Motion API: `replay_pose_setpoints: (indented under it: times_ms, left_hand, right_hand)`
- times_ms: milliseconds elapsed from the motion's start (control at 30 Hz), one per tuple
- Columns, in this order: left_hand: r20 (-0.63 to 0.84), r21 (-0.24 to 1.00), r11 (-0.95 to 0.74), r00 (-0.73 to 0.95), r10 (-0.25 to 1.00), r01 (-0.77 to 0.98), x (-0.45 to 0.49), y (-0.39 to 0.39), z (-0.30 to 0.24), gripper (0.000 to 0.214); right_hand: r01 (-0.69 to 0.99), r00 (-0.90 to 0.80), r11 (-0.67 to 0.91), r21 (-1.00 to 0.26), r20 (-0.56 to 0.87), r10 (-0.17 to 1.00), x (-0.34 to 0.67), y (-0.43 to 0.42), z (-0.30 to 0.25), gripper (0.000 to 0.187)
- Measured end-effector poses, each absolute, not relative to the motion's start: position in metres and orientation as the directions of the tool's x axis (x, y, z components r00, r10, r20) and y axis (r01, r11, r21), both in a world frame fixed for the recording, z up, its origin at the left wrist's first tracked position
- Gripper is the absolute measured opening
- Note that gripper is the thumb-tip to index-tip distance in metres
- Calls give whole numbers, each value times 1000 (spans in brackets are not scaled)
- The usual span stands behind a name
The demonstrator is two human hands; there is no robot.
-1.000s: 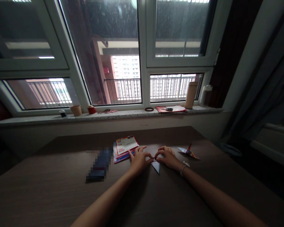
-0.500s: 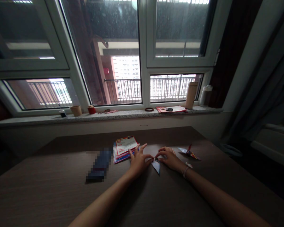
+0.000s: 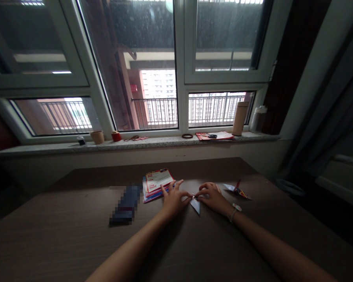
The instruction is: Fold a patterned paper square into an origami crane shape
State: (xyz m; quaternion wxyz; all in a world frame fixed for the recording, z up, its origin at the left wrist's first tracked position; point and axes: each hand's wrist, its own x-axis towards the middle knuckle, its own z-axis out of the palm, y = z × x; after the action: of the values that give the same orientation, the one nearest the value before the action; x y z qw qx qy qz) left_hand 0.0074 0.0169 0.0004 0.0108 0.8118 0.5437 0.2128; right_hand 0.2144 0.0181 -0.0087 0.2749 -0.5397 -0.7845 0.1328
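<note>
At the lower centre of the frame, a small, pale blue-white piece of paper folded to a point (image 3: 195, 206) lies on the dark brown wood-grain surface (image 3: 61, 235), its tip aimed toward the bottom edge. The left hand (image 3: 174, 199) and the right hand (image 3: 212, 197) meet at its upper end, thumb and forefinger of each drawn narrow and pinching the paper there; the fingertips hide what exactly is gripped. The left hand's other fingers are spread, more widely than a second ago, and reach to the lower right edge of a stack of printed cards with red and blue borders (image 3: 159, 182). The right hand's other fingers stay curled. The white bracelet (image 3: 236, 209) on the right wrist sits differently, its pale ornament now farther toward the forearm.

The folded paper remains between the hands as before. The whole view has slid a little, so the cards, the windows and the sill all stand slightly farther right in the frame. Right of centre, a winged folded-paper figure in white, red and yellow (image 3: 237, 191) lies just beside the right hand, unchanged. Left of the cards, a dark blue oblong item, blurred into blocks (image 3: 126, 205), has also kept its place on the surface.
</note>
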Motion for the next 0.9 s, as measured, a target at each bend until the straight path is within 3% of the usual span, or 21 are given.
replay_pose_setpoints:
  times_ms: [267, 733, 900]
  left_hand:
    - [244, 251, -402, 344, 907, 881, 5, 17, 3, 22]
    - [432, 122, -555, 459, 776, 823, 10, 11, -4, 14]
    - [375, 210, -492, 395, 839, 845, 9, 13, -3, 12]
  right_hand:
    - [740, -396, 447, -502, 211, 894, 224, 19, -4, 30]
    - [769, -302, 448, -456, 358, 884, 216, 10, -6, 20]
    - [771, -303, 432, -468, 327, 895, 216, 12, -5, 21]
